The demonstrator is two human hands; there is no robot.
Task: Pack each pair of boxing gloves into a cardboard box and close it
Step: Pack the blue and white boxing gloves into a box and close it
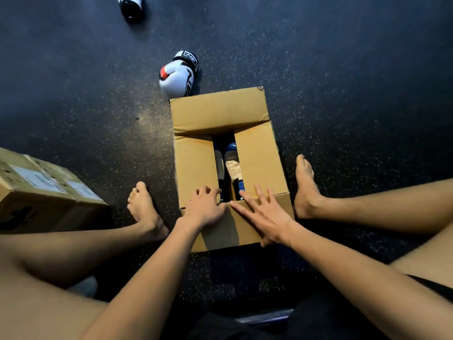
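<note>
The cardboard box (257, 163) stands on the dark speckled floor (343, 82) between the person's bare feet, its two side flaps folded inward with a narrow gap left down the middle. Through that gap a pair of blue boxing gloves (231, 152) shows inside the box. The far flap (218, 111) is still open, leaning away from the person. The near flap (235, 224) is raised against the box's front edge. The left hand (204, 208) is at that flap's upper edge with its fingers (208, 192) curled over it and the thumb lying along the edge, gripping it. The right hand (266, 213) lies flat on the same flap, fingers straight and spread, with the tips reaching over onto the right side flap. A white boxing glove (177, 77) lies on the floor just beyond the box's far left corner, and another glove (130, 6) lies farther off at the top edge. A closed, labelled carton (44, 192) sits to the left beside the left foot.
</note>
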